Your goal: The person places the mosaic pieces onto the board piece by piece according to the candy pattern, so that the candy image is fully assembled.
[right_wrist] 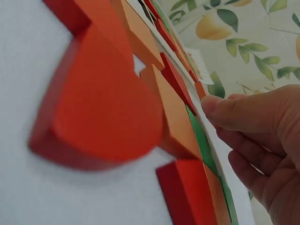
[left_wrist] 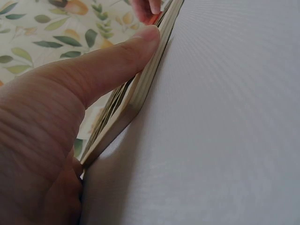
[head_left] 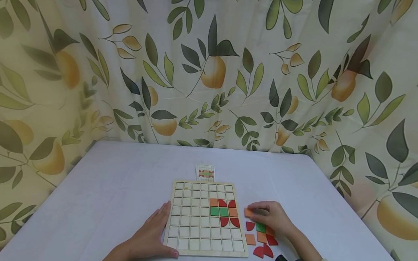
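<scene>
A wooden grid board (head_left: 205, 252) lies on the table, with orange squares, green squares and red quarter-round tiles (head_left: 234, 222) set in its right part. My left hand (head_left: 148, 232) rests at its near left corner, fingers straight along the left side and thumb on the front edge; the left wrist view shows the thumb (left_wrist: 117, 58) lying over the rim. Just right of the board, my right hand (head_left: 272, 216) pinches an orange square tile (head_left: 248, 212) between thumb and fingers. In the right wrist view this tile (right_wrist: 200, 90) shows edge-on at the fingertips.
Loose tiles lie right of the board: an orange square (head_left: 250, 239), a green square (head_left: 261, 227) and several red quarter-rounds (head_left: 258, 251). A small pattern card (head_left: 205, 168) sits behind the board's far edge. A dark object (head_left: 281, 258) shows at the bottom edge. A patterned curtain (head_left: 209, 72) hangs behind the table.
</scene>
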A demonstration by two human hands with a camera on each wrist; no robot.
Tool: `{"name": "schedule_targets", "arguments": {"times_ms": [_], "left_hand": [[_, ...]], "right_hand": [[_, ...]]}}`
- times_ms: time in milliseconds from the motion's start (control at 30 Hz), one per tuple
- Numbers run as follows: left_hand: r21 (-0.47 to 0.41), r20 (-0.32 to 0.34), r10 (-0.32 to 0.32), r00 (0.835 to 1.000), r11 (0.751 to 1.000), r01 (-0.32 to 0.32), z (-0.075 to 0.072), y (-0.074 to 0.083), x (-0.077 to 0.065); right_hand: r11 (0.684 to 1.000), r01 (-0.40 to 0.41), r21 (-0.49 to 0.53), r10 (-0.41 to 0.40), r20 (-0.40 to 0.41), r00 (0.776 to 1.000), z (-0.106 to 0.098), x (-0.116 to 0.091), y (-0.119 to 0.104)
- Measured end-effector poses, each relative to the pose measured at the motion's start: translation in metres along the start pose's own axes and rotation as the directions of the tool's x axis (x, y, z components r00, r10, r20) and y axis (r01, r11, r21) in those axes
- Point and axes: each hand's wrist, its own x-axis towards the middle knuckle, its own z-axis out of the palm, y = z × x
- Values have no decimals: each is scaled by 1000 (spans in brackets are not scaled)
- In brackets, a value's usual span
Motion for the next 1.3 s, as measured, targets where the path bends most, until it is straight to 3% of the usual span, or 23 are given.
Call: {"name": "schedule_targets", "arguments": {"times_ms": [267, 733, 1000, 1300], "left_hand": [[22, -8, -7, 1000, 1000, 7, 1, -2, 1], [13, -4, -2, 1000, 1000, 2, 0, -2, 1], [19, -7, 0, 1000, 1000, 0, 1, -2, 1], [24, 3, -10, 1000, 1000, 10, 0, -1, 1]], "right_hand": [[997, 67, -27, -68, -30, 997, 5, 0, -9], [994, 108, -21, -108, -7, 994, 16, 1, -18], [982, 186, -34, -186, 9, 983, 25, 0, -26], [975, 222, 27, -222, 17, 975, 34, 0, -31]]}}
